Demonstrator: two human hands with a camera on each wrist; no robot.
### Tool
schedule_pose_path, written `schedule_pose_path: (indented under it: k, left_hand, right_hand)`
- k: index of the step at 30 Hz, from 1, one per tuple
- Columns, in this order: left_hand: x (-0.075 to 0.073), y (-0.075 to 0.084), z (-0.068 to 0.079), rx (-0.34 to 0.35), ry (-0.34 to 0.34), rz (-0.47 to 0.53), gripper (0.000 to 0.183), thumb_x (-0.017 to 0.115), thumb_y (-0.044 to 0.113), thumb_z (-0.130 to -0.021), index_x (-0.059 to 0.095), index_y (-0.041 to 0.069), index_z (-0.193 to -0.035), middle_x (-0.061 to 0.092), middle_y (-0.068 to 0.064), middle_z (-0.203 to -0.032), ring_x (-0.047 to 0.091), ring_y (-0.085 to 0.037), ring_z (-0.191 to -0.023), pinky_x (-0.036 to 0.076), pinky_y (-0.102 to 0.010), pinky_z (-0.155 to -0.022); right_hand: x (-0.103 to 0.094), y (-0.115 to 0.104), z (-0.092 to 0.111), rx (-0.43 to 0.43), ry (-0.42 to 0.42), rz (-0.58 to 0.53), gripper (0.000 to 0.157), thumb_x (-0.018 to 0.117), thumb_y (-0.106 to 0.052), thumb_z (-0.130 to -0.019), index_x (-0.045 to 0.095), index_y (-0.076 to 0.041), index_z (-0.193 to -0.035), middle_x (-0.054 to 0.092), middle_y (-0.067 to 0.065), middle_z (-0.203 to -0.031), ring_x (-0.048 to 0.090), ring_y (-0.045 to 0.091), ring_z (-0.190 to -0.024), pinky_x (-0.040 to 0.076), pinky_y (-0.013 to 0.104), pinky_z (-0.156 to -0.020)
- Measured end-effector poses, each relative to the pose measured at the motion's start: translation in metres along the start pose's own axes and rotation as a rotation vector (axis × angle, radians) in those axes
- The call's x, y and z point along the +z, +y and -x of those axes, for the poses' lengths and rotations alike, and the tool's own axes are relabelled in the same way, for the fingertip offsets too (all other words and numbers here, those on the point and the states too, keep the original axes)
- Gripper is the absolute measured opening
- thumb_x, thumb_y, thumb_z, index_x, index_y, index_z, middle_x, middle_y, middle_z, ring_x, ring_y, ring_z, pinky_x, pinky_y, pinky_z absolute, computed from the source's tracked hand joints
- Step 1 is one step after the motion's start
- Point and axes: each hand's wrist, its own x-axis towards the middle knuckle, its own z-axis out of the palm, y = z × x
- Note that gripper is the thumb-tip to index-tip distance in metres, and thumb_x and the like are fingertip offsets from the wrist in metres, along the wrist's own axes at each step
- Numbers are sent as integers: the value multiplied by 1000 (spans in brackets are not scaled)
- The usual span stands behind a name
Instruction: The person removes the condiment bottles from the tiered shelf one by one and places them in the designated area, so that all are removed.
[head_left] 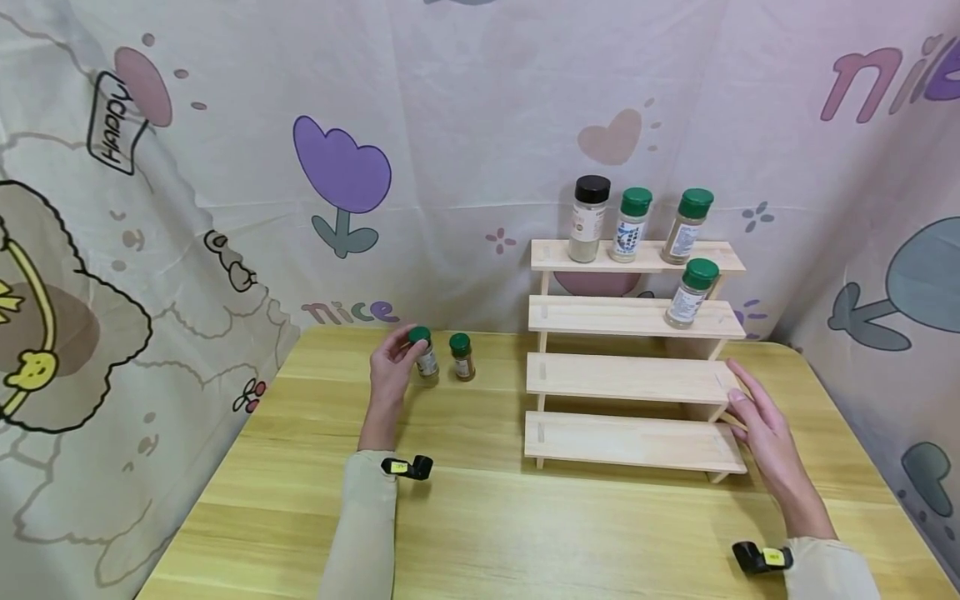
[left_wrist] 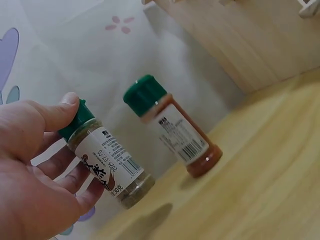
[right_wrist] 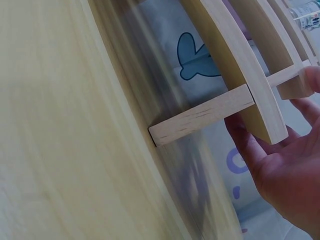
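A four-tier wooden spice rack (head_left: 633,375) is set at the back of a light wooden table (head_left: 480,517), and everything here is placed relative to it. Well to the left of the rack, a small green-capped spice jar (head_left: 425,357) is held upright by the left hand (head_left: 392,371); the thumb is pressed on the cap and the fingers are curled round the labelled body, as is seen plainly from the left wrist view (left_wrist: 107,162). Just beside it, between that jar and the rack, a second green-capped jar (head_left: 462,357) with reddish-brown contents is stood on the table, not touched.

At the rack's right end, the right hand (head_left: 772,442) is laid open with straight fingers against the side support by the two lower tiers; nothing is gripped. On the top tier, a black-capped jar (head_left: 588,218) and two green-capped jars (head_left: 632,223) (head_left: 687,225) are lined up. One more green-capped jar (head_left: 692,292) is stood at the right end of the second tier. A cartoon-printed cloth (head_left: 341,179) is hung behind the rack.
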Motion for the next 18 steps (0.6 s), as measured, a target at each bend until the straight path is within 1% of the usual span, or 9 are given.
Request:
schedule_pose_path:
  k: [2,7,14,18]
  left_hand:
    - [-1,-4,-1,-3,-3,9,40,72,10,-97,62,1,-135,59,-16,-134,59,-25,-121,50,-27,-103]
    - [-2,-12,-5,15,1,19,41,71,8,-97,61,-1,-135,59,-17,-134,59,-23,-120,49,-24,-102]
    - [-3,-19,-7,7,9,29,40,70,4,-97,61,-3,-135,59,-18,-135,60,-22,-118,49,-22,-100]
    - [-3,-22,-7,9,11,38,41,69,2,-97,60,-4,-136,58,-18,-136,59,-21,-118,49,-20,-99]
  right_hand:
    - [0,0,0,1,0,0,55,38,-31,-113,22,-27,-165,19,15,-168,50,-11,-113,49,10,-86]
    - [0,0,1,-5,2,-15,55,39,-30,-113,23,-26,-165,22,13,-166,51,-11,-113,50,10,-86]
    - [1,-1,1,-7,3,-1,55,38,-30,-113,23,-26,-165,21,14,-167,51,-11,-113,49,10,-86]
    - [1,-1,0,-11,6,9,55,38,-31,-113,22,-25,-165,22,11,-168,51,-11,-112,50,10,-85]
